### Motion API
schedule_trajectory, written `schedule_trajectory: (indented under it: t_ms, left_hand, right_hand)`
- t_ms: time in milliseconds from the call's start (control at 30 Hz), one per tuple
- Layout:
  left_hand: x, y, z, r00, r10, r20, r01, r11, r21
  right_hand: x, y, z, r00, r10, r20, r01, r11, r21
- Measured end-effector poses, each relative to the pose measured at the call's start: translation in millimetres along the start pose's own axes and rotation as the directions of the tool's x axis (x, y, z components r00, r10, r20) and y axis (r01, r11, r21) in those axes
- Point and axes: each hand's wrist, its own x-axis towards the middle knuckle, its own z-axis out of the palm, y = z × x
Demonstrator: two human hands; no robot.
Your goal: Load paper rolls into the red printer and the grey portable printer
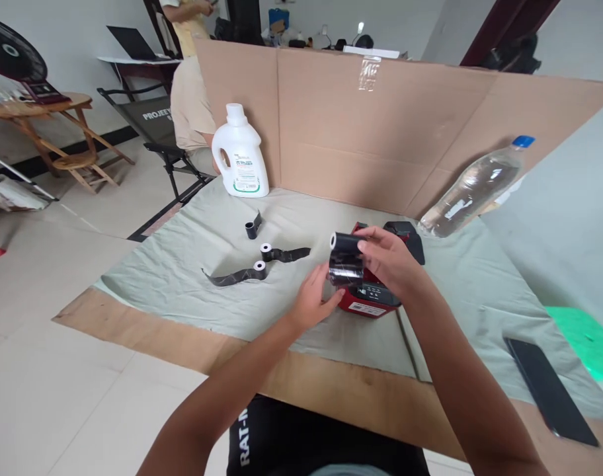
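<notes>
My right hand (388, 258) grips a black ribbon roll (345, 259) with a white core, held just above a red and black label printer (375, 291) on the cloth. My left hand (311, 301) is curled under the roll's lower edge, its fingers touching the roll and the printer's left side. Three smaller black ribbon spools lie to the left on the cloth: one small spool (252, 228), one with a loose tail (281, 252), and one with a longer tail (239, 274).
A white detergent jug (241, 155) stands at the back against a cardboard wall (381, 132). A clear water bottle (473, 188) leans at the right. A dark phone (549, 390) lies near the right front. A person stands behind the wall beside a folding chair.
</notes>
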Motion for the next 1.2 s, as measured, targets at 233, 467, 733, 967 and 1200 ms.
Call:
schedule_trajectory:
  t_ms: [233,467,733,967,1200]
  left_hand:
    - [-1,9,16.5,0.977,0.204,0.061,-0.21,0.969,0.128]
    - [7,29,20.7,0.935,0.356,-0.015,-0.348,0.922,0.172]
    - [2,63,40.8,0.954,0.206,-0.22,-0.209,0.978,0.007]
    - [-19,61,46.2,0.987,-0.031,-0.159,0.011,0.992,-0.127]
    - [-20,55,52.1,0.972,-0.233,0.028,0.23,0.923,-0.309]
  right_hand:
    - [-39,32,-48,0.991,0.048,-0.126,-0.062,0.993,-0.105]
    - [-27,43,-73,0.982,-0.047,-0.182,-0.024,0.929,-0.37]
    - [-7,59,-90,0.98,-0.148,-0.136,0.012,0.718,-0.696]
    - [-8,69,-87,0.959,-0.239,-0.153,-0.027,0.461,-0.887]
    - [1,67,-84,0.985,-0.155,-0.072,-0.026,0.281,-0.959]
